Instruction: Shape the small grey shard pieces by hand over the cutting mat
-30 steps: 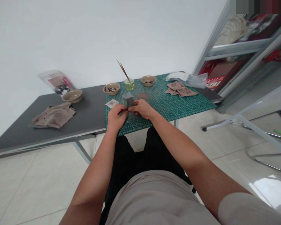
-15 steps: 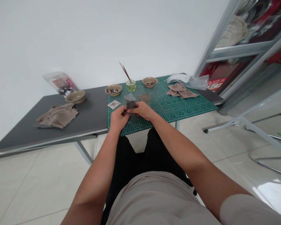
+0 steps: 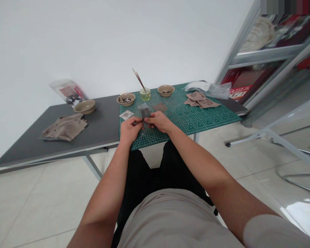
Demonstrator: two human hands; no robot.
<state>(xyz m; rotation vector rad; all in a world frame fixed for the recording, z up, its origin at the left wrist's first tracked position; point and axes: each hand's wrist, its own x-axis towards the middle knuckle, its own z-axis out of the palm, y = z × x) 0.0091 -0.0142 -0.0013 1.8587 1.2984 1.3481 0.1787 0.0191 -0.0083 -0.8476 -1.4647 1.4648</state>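
My left hand (image 3: 128, 128) and my right hand (image 3: 158, 121) meet over the near edge of the green cutting mat (image 3: 196, 117). Both pinch a small dark grey fabric piece (image 3: 145, 112) held upright between the fingertips. Just beyond it on the mat lie a grey swatch (image 3: 143, 105), a brown swatch (image 3: 159, 107) and a small white packet (image 3: 126, 114).
On the dark table (image 3: 98, 129) stand three tan bowls (image 3: 84, 106) (image 3: 125, 99) (image 3: 165, 90) and a glass jar with sticks (image 3: 145, 93). Beige cloths lie at the left (image 3: 64, 126) and right (image 3: 200, 99). A clear bag (image 3: 67, 92) leans at the back. A metal shelf (image 3: 268, 55) stands right.
The dark fabric piece has been turned slightly and held a little higher between my fingertips. My hands stay in nearly the same spot; the view shifted a little.
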